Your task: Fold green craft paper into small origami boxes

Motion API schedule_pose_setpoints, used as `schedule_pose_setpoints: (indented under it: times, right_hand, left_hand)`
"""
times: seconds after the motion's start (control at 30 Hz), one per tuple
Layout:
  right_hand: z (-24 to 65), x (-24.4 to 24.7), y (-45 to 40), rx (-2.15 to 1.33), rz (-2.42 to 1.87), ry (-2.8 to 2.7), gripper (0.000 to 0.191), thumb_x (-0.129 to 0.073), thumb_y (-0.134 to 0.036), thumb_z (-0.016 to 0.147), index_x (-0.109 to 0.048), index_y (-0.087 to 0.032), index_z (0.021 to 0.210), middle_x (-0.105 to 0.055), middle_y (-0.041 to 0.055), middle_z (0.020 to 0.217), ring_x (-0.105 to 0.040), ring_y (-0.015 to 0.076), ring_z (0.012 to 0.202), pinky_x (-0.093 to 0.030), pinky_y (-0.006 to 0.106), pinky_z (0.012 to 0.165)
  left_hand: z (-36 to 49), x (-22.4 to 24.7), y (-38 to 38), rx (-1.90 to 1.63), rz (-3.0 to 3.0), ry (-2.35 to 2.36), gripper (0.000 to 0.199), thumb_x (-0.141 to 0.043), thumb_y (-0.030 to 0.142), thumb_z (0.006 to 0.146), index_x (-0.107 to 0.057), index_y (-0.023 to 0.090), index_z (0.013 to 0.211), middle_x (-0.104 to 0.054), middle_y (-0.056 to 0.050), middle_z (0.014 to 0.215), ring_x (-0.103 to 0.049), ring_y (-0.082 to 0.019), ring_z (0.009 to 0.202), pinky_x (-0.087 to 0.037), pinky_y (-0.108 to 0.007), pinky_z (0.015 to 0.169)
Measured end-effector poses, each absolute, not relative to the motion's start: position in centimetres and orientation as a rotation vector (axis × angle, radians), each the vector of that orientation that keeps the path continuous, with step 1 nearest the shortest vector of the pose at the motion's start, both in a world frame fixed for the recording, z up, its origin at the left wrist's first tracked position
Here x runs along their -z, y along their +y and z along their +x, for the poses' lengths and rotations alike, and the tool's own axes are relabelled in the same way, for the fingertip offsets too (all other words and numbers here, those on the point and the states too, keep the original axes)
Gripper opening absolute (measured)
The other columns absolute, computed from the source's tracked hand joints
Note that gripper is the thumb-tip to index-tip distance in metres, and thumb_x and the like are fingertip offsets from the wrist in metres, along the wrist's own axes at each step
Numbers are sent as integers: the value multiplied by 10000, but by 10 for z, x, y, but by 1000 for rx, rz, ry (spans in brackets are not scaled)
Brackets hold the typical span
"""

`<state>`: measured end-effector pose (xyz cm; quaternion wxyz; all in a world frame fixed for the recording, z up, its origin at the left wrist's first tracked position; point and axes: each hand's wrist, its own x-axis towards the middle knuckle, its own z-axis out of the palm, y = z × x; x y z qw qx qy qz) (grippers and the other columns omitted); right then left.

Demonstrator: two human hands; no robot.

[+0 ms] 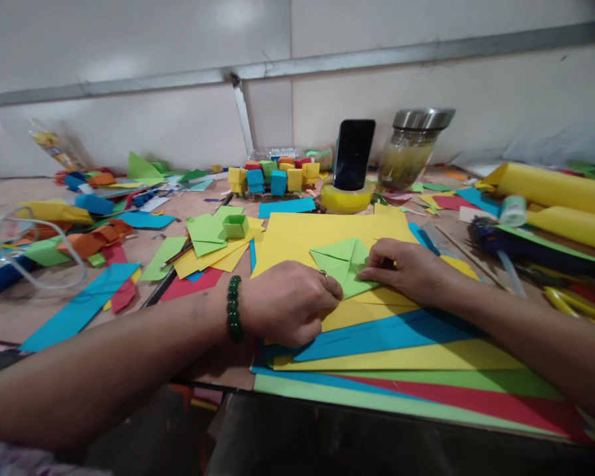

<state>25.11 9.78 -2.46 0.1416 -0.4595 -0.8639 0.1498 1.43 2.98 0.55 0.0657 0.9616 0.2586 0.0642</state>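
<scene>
A folded sheet of light green paper (pixel 346 256) with creases across it lies on a stack of coloured sheets, a yellow sheet (pixel 297 231) uppermost. My left hand (pixel 293 303), below a dark green bead bracelet (pixel 234 307), has its fingers curled, their tips at the paper's near left edge. At the paper's right side, my right hand (pixel 409 268) pinches the corner between thumb and fingers. Blue, yellow, green and red sheets fan out toward me under both hands. The left fingertips are partly hidden.
Behind the stack, a phone (pixel 354 155) leans upright on a yellow tape roll (pixel 347 197), beside a glass jar (pixel 410 149). Small paper cubes (pixel 277 178) stand in rows. A small green paper box (pixel 235 226) and paper scraps lie left; yellow paper rolls (pixel 560 192) lie right.
</scene>
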Motion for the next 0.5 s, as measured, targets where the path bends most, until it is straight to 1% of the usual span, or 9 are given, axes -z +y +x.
schedule_pose_setpoints:
  times: [0.13,0.3,0.5]
  right_hand:
    - [252,26,99,-430,-1313,-2511,352,-603,-532,791,-561,-209,658,-610,21,717,-535,164,655,-373,282,585]
    - [252,24,99,-432,-1309,-2523,339,-595,-517,800,-561,-209,664,-605,22,714,-533,164,654,-368,284,587]
    - [251,24,98,-443,-1317,-2511,336,-599,-513,797,-557,-211,658,-608,21,715,-535,163,658,-374,282,593]
  left_hand:
    - [11,-6,35,-211,2836,724,245,-487,129,693,-678,209,824,-698,-36,1034,-644,-192,877,-504,-279,754]
    - [8,-6,36,-235,2800,765,297,-495,115,678,-695,209,877,-676,-40,1107,-645,-186,886,-500,-281,777]
    - [7,-5,37,-198,2833,707,335,-485,102,689,-688,217,929,-688,-42,1072,-643,-194,908,-498,-284,780]
